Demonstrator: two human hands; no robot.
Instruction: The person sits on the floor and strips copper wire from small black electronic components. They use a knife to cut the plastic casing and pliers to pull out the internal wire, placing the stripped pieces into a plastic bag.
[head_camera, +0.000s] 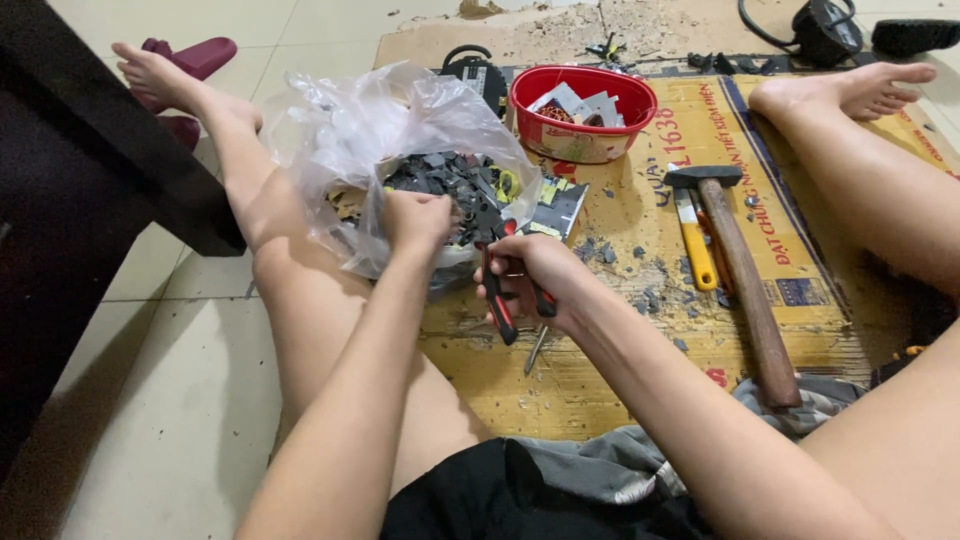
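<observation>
I sit on the floor with my legs spread. My left hand (415, 218) reaches into a clear plastic bag (345, 140) that holds several dark broken pieces (455, 185); its fingers are curled among them, and I cannot tell what they grasp. My right hand (540, 275) is closed around red-and-black handled pliers (497, 300), held just beside the bag's right edge, handles pointing down toward me. A thin metal tool (537, 350) lies under that hand on the cardboard.
A red bowl (545, 135) with scraps stands behind the bag. A wooden-handled hammer (745, 275) and a yellow utility knife (695, 245) lie on the printed cardboard sheet (640, 200). Dark debris litters it. Maroon slippers (190, 60) lie far left, black parts at the back.
</observation>
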